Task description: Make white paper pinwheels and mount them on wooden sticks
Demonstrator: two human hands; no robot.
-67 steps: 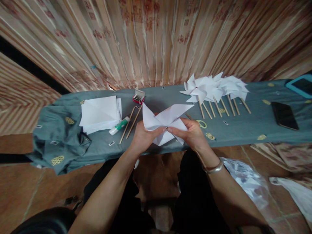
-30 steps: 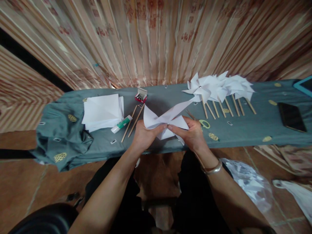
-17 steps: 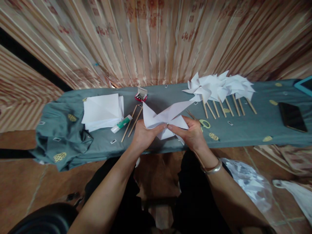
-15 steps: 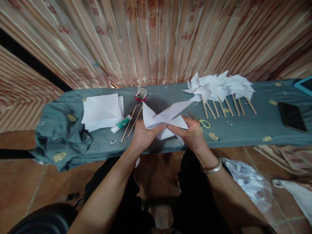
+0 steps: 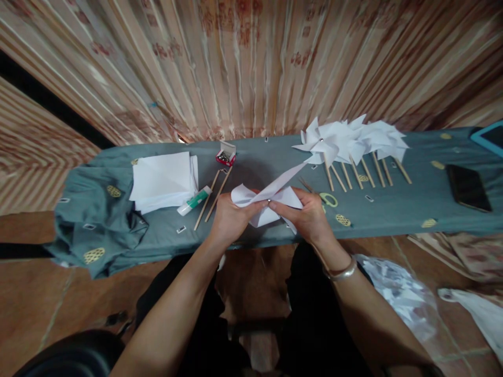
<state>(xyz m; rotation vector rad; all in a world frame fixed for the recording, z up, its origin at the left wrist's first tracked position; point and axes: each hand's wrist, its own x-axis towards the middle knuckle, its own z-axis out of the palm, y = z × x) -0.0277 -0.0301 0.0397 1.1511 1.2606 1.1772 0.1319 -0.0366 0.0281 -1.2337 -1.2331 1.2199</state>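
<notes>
Both thumbs press near the centre of a white paper pinwheel (image 5: 286,198), where a small shiny pin head (image 5: 269,201) shows. My left hand (image 5: 232,213) is closed on the paper's left side, and my right hand (image 5: 308,212) grips its right side. Most fingers are hidden behind the paper. One long blade points up and to the right. Left of my left hand lie two wooden sticks (image 5: 212,201) and a green and white glue stick (image 5: 194,201). Green-handled scissors (image 5: 328,199) lie just beyond my right hand.
A stack of white paper (image 5: 162,178) lies at the left. An open red box of pins (image 5: 226,153) stands at the back. Finished pinwheels on sticks (image 5: 338,141) overlap at the back right. A dark phone (image 5: 468,187) rests farther right. A plastic bag of paper scraps (image 5: 401,298) sits on the floor.
The pinwheel's left blade, which stood up in a point, is now folded down and curled inward toward the centre. Both hands keep nearly the same place and grip.
</notes>
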